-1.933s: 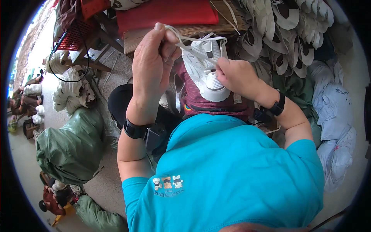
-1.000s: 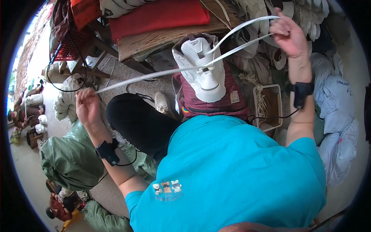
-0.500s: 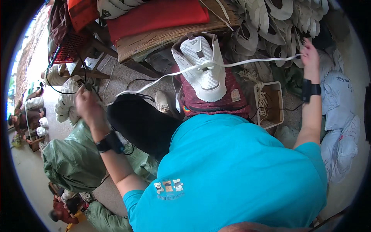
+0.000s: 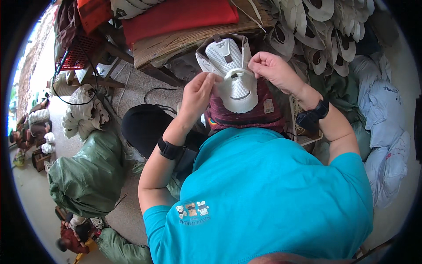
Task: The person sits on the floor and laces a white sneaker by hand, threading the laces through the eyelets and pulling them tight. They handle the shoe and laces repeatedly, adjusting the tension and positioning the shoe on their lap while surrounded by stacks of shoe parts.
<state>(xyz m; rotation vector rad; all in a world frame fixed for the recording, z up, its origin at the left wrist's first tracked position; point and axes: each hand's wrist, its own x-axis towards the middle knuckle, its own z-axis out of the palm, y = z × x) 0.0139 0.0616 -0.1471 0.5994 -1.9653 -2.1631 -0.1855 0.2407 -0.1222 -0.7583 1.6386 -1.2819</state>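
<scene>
A white shoe upper (image 4: 237, 97) rests on maroon striped cloth (image 4: 246, 119) in front of me, its perforated tongue (image 4: 224, 52) showing and its toe toward me. A white shoelace (image 4: 239, 71) crosses the upper near the bottom of the tongue. My left hand (image 4: 198, 94) is closed in a pinch at the upper's left edge, beside the lace. At the right edge, my right hand (image 4: 274, 71) pinches with thumb and forefinger. The lace seems to run into both pinches; its loose ends are hidden by my hands.
A wooden bench (image 4: 171, 42) with red cloth (image 4: 180, 22) stands ahead. Grey-white shoe pieces (image 4: 321, 31) hang at the upper right. A light-coloured bin (image 4: 310, 140) is by my right forearm, white bags (image 4: 382, 114) beyond. A green sack (image 4: 92, 171) lies left.
Both hands came inward from far apart, where the lace was stretched wide across the upper, and are now close at its two edges. The upper stays on the maroon cloth.
</scene>
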